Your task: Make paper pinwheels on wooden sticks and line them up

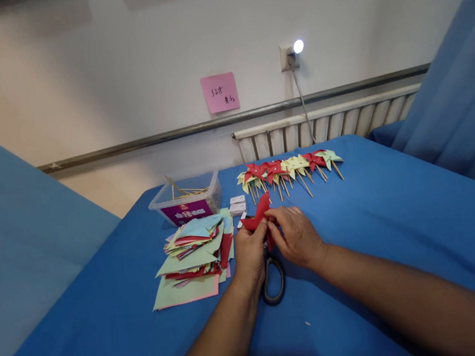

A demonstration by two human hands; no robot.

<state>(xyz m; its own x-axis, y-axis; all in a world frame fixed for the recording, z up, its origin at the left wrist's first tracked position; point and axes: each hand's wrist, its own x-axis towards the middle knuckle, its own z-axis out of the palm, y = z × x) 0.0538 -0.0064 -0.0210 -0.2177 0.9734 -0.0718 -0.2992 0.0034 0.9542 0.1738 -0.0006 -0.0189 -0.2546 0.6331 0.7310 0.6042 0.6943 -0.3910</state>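
Both my hands meet over the middle of the blue table (375,225). A red paper piece (260,212), partly folded into a pinwheel shape, is pinched between my left hand (249,252) and my right hand (296,235). Black-handled scissors (273,279) lie on the cloth just under my hands, their blades hidden. A messy stack of coloured paper squares (197,252) sits right beside my left hand.
A row of finished red and yellow-green pinwheels on sticks (288,169) lies behind my hands. A clear plastic box with wooden sticks (186,200) stands at the back left, small white boxes (238,205) beside it. A radiator (326,125) and wall lie beyond the table.
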